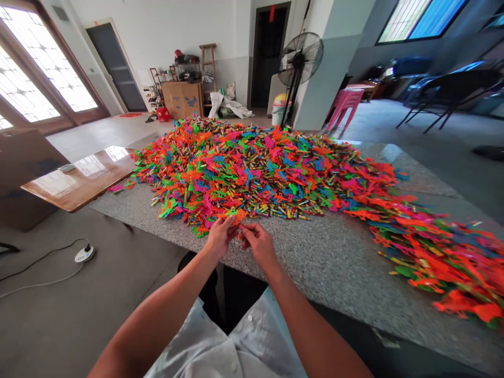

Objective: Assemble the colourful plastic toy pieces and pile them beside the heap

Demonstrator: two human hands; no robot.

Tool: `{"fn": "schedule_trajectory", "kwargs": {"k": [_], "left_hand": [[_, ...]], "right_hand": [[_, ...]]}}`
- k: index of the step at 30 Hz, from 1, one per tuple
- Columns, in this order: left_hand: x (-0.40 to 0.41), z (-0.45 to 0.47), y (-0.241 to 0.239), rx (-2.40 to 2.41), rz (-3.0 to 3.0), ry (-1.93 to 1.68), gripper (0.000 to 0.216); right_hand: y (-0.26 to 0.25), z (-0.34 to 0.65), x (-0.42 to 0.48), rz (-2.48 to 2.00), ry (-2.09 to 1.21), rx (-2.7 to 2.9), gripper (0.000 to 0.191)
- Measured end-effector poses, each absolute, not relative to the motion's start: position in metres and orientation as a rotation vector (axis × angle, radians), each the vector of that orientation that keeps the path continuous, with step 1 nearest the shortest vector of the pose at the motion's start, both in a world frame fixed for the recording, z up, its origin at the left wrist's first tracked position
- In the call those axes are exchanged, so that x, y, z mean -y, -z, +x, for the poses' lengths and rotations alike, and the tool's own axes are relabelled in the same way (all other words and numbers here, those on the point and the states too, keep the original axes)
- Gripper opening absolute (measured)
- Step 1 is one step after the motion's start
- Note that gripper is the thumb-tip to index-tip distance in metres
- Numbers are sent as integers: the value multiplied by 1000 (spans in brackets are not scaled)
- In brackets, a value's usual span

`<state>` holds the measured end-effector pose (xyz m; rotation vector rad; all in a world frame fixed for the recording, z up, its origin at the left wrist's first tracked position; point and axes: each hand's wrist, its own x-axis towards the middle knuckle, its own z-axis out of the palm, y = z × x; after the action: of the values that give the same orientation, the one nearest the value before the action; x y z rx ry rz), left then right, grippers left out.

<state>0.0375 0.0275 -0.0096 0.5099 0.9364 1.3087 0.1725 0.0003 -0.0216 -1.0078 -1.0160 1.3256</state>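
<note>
My left hand [220, 237] is closed on a small orange plastic piece [239, 215] that looks like a toy gun, over the near edge of the stone-topped table [315, 252]. A bit of green plastic shows by the thumb. My right hand [255, 240] meets it from the right, its thumb and finger pinched close to the orange piece. What sits between those fingertips is too small to make out. Just beyond both hands rises a large pile [252, 168] of orange, green, pink and blue plastic pieces mixed with short shiny tubes.
More pieces [444, 252] spread along the table's right side, blurred. A wooden table [79, 173] adjoins on the left. Behind the pile stand a fan [301, 60], a cardboard box [183, 100] and pink stools [346, 102]. On the floor lies a power strip [84, 254] with cables.
</note>
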Motion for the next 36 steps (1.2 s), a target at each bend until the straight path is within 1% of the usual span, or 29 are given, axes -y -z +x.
{"fn": "schedule_trajectory", "kwargs": {"k": [11, 23, 28, 36], "left_hand": [[-29, 38, 16, -945, 554, -1308, 46], [-30, 38, 22, -972, 504, -1317, 45], [-29, 39, 22, -952, 484, -1315, 48], [-28, 46, 23, -957, 426, -1334, 49]], "right_hand": [[22, 174, -2, -1014, -1319, 1055, 33], [21, 174, 0, -1058, -1265, 1157, 37], [26, 175, -2, -1095, -1233, 1173, 40], [28, 176, -1, -1116, -1214, 1197, 36]]}}
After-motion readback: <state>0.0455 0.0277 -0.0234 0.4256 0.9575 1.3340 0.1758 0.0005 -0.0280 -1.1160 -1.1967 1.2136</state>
